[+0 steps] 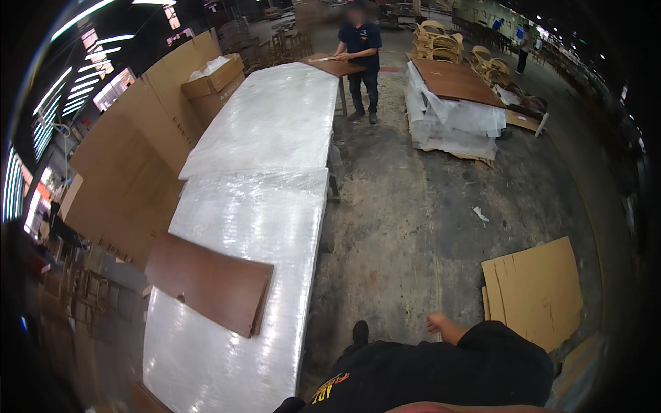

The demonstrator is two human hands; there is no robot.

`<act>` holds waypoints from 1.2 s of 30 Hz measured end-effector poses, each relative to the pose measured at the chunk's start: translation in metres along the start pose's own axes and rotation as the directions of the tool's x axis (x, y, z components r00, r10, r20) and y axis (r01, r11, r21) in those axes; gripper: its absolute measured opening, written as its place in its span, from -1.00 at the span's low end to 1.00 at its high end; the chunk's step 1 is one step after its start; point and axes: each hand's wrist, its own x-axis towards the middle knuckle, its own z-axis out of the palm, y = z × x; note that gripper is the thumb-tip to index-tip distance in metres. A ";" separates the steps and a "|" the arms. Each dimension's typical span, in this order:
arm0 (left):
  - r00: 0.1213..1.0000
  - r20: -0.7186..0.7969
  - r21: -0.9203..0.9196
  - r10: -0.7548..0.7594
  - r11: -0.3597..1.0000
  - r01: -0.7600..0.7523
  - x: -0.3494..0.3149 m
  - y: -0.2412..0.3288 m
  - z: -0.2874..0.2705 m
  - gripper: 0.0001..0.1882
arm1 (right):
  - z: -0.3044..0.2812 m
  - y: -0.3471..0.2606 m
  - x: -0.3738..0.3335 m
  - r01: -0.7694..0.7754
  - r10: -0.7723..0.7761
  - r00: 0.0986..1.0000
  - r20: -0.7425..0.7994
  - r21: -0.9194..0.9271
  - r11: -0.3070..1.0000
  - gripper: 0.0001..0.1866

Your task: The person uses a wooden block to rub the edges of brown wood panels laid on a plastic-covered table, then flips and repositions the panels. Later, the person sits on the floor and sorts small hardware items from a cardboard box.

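My right hand [436, 322] hangs over the concrete floor beside my body, its fingers loosely bent and holding nothing. The closest thing to it is a stack of flat brown cardboard sheets [533, 289] on the floor to its right. My left hand is out of sight; just a bit of dark sleeve shows at the lower edge. To my left runs a long table [234, 220] covered in clear bubble wrap. Dark brown wooden panels [210, 279], stacked together, lie across its near part.
Tall cardboard sheets [127, 158] lean along the table's left side, with an open carton [213, 79] behind. A co-worker [359, 51] stands at a brown board [334, 67] at the far end. Wrapped panels [454, 82] and wicker chairs [438, 45] stand far right. White scrap [480, 214] litters the floor.
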 end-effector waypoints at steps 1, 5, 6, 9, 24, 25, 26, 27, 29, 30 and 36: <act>0.996 0.051 0.018 0.073 0.997 -0.074 0.014 0.029 -0.012 -0.33 | -0.015 -0.012 0.007 -0.031 0.034 0.998 -0.052 0.061 0.998 -0.50; 0.831 0.393 0.034 0.393 0.897 -0.441 0.053 0.163 -0.035 -0.40 | -0.044 -0.061 0.027 -0.034 0.075 0.984 -0.163 0.243 0.969 -0.51; 0.732 0.502 0.024 0.460 0.839 -0.544 0.057 0.208 -0.037 -0.42 | -0.044 -0.069 0.032 -0.059 0.103 0.984 -0.143 0.283 0.957 -0.53; 0.453 0.719 -0.154 0.527 0.757 -0.635 0.062 0.370 -0.079 -0.46 | -0.059 -0.087 0.060 -0.121 0.155 0.976 -0.155 0.207 0.971 -0.62; 0.320 -0.159 -0.188 0.934 0.289 -0.939 0.026 0.796 -0.283 -0.83 | -0.314 -0.509 0.296 0.075 -0.016 0.971 -0.240 0.242 0.967 -0.51; 0.069 -0.043 0.336 0.997 0.080 -0.938 0.025 0.790 -0.277 -0.77 | -0.332 -0.556 0.302 0.138 -0.077 0.976 -0.205 0.298 0.945 -0.49; -0.096 -0.041 0.424 0.995 -0.070 -0.903 0.027 0.795 -0.276 -0.78 | -0.347 -0.603 0.310 0.184 -0.120 0.972 -0.200 0.339 0.923 -0.46; 0.027 0.015 0.322 1.000 0.021 -0.947 0.028 0.796 -0.275 -0.78 | -0.356 -0.647 0.320 0.234 -0.165 0.961 -0.221 0.336 0.912 -0.46; 0.484 0.170 -0.045 0.858 0.497 -0.866 0.036 0.827 -0.283 -0.79 | -0.370 -0.715 0.337 0.277 -0.205 0.950 -0.233 0.336 0.900 -0.45; 0.627 0.248 -0.133 0.738 0.668 -0.733 0.042 0.852 -0.289 -0.78 | -0.372 -0.748 0.350 0.281 -0.212 0.951 -0.225 0.344 0.896 -0.45; 0.594 0.604 -0.132 0.532 0.801 -0.584 0.090 1.049 -0.353 -0.71 | -0.376 -0.847 0.414 0.123 -0.092 0.987 -0.129 0.257 0.958 -0.57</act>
